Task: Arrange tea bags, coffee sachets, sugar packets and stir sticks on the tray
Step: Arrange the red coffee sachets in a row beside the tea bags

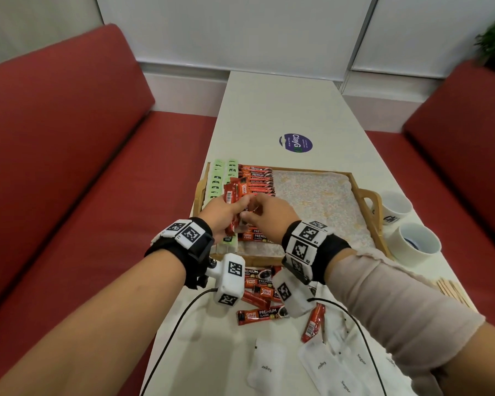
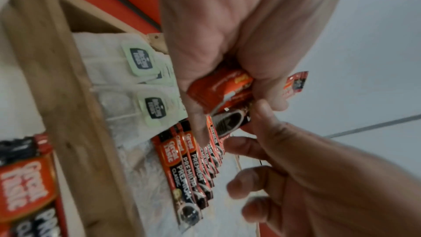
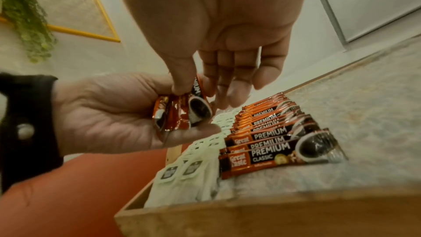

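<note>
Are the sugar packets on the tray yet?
Not yet. The sugar packets lie on the table in front of the tray, which holds only tea bags and coffee sachets.

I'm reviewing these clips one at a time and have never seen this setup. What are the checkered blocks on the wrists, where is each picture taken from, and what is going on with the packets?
No machine here: a person works bare-handed. The checkered blocks are marker-covered bands holding wrist cameras. The wide picture comes from a head camera looking down; the other two look along each hand. The left hand holds a bundle of coffee sachets, and the right hand pinches one out of it. On the wooden tray lie rows of tea bags and a row of coffee sachets. On the white table, nearer the person, lie loose sachets, sugar packets and stir sticks; two white cups stand right of the tray.
</note>
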Tool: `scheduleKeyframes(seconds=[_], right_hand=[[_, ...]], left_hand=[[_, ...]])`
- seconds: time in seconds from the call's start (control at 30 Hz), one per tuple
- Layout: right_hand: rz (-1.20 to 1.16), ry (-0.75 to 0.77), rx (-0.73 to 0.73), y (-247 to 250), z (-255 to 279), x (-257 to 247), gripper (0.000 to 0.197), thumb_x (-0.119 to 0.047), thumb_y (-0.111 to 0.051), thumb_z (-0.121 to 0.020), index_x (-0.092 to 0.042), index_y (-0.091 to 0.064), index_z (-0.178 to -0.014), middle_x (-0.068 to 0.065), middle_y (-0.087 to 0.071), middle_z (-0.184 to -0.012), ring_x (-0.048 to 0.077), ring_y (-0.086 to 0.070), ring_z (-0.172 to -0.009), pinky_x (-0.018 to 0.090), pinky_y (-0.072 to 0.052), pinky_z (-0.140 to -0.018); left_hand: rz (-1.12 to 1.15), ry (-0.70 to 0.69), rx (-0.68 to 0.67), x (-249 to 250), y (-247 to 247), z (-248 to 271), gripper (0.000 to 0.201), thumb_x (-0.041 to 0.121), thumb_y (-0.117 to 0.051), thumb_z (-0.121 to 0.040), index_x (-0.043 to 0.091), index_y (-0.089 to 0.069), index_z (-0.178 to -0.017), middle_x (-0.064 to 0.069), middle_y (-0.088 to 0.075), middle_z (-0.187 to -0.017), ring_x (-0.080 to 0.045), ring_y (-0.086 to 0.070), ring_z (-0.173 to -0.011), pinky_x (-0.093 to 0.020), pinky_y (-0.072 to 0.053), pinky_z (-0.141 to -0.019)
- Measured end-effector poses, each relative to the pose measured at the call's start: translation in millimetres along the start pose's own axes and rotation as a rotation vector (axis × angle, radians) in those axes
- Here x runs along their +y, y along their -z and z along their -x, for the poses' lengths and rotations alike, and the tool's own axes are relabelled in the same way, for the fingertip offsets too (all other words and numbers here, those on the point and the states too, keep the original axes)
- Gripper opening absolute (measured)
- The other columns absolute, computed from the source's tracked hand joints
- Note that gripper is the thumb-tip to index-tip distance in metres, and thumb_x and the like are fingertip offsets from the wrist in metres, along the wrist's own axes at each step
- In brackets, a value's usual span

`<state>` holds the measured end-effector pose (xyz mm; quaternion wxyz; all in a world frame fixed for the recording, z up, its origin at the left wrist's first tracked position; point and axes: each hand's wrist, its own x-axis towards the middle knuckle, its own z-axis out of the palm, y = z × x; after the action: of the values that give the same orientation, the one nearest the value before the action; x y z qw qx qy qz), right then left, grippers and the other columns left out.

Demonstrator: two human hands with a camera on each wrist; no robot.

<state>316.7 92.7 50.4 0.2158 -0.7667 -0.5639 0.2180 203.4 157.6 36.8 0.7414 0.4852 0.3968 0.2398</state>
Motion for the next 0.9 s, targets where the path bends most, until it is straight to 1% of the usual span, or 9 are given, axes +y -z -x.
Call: scheduleKeyframes(seconds=[0.07, 0.13, 0.17, 0.3, 0.37, 0.47, 0.53, 0.73, 0.9], right_hand=[[-0.034, -0.022, 0.010, -1, 0, 0, 0.023, -0.032, -0.058, -0.091, -0.018, -0.058, -0.110, -0.006, -0.054, -0.090, 0.014, -0.052, -0.083, 0.025, -0.040, -0.072], [-0.061, -0.050, 0.026, 0, -1, 3, 0.011, -0.029, -0.060, -0.090, -0.018, -0.058, -0.089, -0.005, -0.054, -0.079, 0.017, -0.053, -0.077, 0.025, -0.041, -0.062], [-0.087, -0.069, 0.027, 1, -1, 5, 0.017, -0.027, -0.061, -0.090, -0.017, -0.054, -0.078, -0.003, -0.054, -0.073, 0.019, -0.054, -0.072, 0.027, -0.043, -0.061], [-0.144, -0.113, 0.028, 7, 0, 11, 0.031, -0.023, -0.064, -0.088, -0.019, -0.047, -0.063, 0.003, -0.058, -0.071, 0.023, -0.060, -0.071, 0.037, -0.052, -0.070], [-0.112, -0.124, 0.018, 10, -1, 15, 0.026, -0.022, -0.065, -0.088, -0.019, -0.051, -0.066, 0.005, -0.065, -0.079, 0.026, -0.065, -0.077, 0.038, -0.054, -0.075], [-0.004, -0.149, -0.044, 14, -2, 23, 0.004, -0.018, -0.066, -0.087, -0.015, -0.065, -0.087, 0.008, -0.069, -0.095, 0.026, -0.066, -0.090, 0.035, -0.054, -0.083], [0.078, -0.168, -0.089, 15, -2, 28, 0.014, -0.016, -0.067, -0.086, -0.013, -0.069, -0.099, 0.005, -0.068, -0.098, 0.023, -0.065, -0.094, 0.032, -0.052, -0.085], [0.312, -0.142, -0.255, 15, 0, 29, 0.018, -0.011, -0.069, -0.083, -0.010, -0.068, -0.101, 0.005, -0.069, -0.104, 0.023, -0.064, -0.097, 0.029, -0.049, -0.084], [0.437, -0.114, -0.261, 8, -2, 30, 0.018, -0.011, -0.067, -0.083, -0.009, -0.067, -0.101, 0.008, -0.069, -0.102, 0.025, -0.065, -0.092, 0.029, -0.050, -0.078]], left_hand=[[0.019, 0.004, -0.018, 1, -2, 2, 0.025, 0.023, -0.056, -0.094, 0.012, -0.062, -0.115, -0.005, -0.068, -0.102, -0.017, -0.064, -0.081, -0.040, -0.055, -0.078], [0.022, 0.005, -0.032, 2, -4, 4, 0.027, 0.022, -0.056, -0.094, 0.013, -0.061, -0.119, -0.003, -0.069, -0.100, -0.016, -0.065, -0.082, -0.036, -0.058, -0.070], [0.016, 0.003, -0.029, 2, -5, 5, 0.027, 0.021, -0.056, -0.094, 0.013, -0.061, -0.119, -0.003, -0.069, -0.099, -0.016, -0.066, -0.083, -0.035, -0.059, -0.067], [-0.026, -0.003, 0.038, 1, -7, 2, 0.023, 0.021, -0.059, -0.092, 0.013, -0.059, -0.114, -0.005, -0.067, -0.102, -0.018, -0.065, -0.089, -0.037, -0.058, -0.069], [-0.038, -0.025, 0.117, 2, -6, 0, 0.016, 0.025, -0.058, -0.093, 0.018, -0.059, -0.108, -0.002, -0.065, -0.103, -0.014, -0.063, -0.089, -0.036, -0.057, -0.070], [-0.033, -0.077, 0.231, 4, -2, -4, 0.005, 0.026, -0.057, -0.095, 0.023, -0.059, -0.097, 0.002, -0.062, -0.096, -0.012, -0.060, -0.085, -0.036, -0.054, -0.071], [-0.025, -0.112, 0.281, 6, 0, -6, 0.009, 0.024, -0.056, -0.096, 0.026, -0.056, -0.087, 0.004, -0.061, -0.092, -0.013, -0.059, -0.084, -0.036, -0.052, -0.070], [-0.038, -0.120, 0.321, 7, 3, -8, 0.010, 0.026, -0.056, -0.095, 0.028, -0.054, -0.086, 0.002, -0.061, -0.101, -0.015, -0.060, -0.090, -0.042, -0.055, -0.081], [-0.065, -0.114, 0.316, 9, 1, -7, 0.012, 0.024, -0.055, -0.096, 0.029, -0.051, -0.085, 0.004, -0.061, -0.099, -0.016, -0.060, -0.093, -0.044, -0.055, -0.085]])
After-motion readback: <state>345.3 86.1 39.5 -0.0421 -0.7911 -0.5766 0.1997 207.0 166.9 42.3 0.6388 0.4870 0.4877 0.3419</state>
